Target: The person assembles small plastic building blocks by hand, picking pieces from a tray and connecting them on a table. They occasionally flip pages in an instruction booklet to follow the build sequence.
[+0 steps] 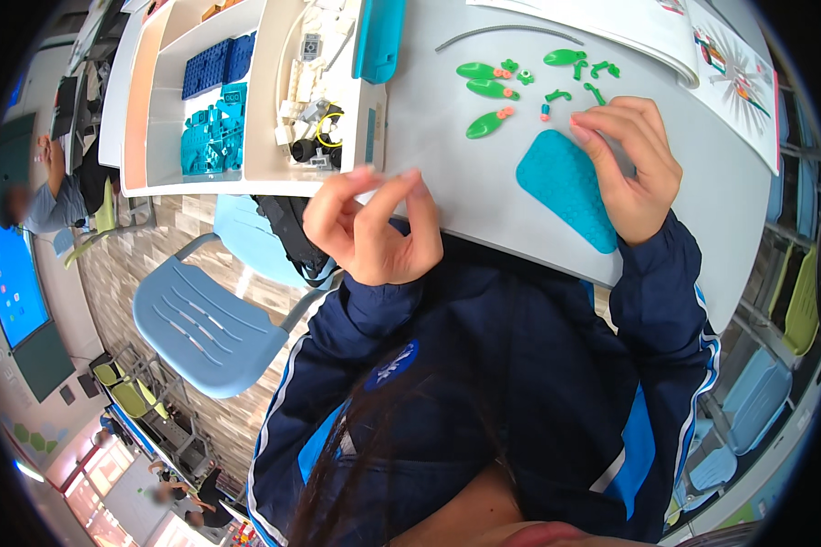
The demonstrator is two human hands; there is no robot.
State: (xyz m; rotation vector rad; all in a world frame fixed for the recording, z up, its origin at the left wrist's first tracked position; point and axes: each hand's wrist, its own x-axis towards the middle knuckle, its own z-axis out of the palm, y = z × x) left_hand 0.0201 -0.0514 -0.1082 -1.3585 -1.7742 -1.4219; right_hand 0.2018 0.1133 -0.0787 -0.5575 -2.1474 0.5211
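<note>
My left hand [374,232] hovers at the table's near edge beside the sorting box, fingers bent and apart, with nothing visible in it. Over the right side of a teal studded brick plate [566,187] is my right hand [639,169]. Its thumb and index tips come together in a pinch; anything between them is too small or hidden to make out. Beyond the plate lie green leaf pieces [489,124], some with coral connectors, and small green stem pieces [557,96]. A small coral and teal piece [545,112] stands just past the plate's far edge.
A white sorting box [255,91] at left holds blue, teal, white and black bricks. A teal tray [379,41] sits along its right side. A grey flexible tube [511,31] and an open booklet [602,32] lie at the back. Blue chairs [210,324] stand left.
</note>
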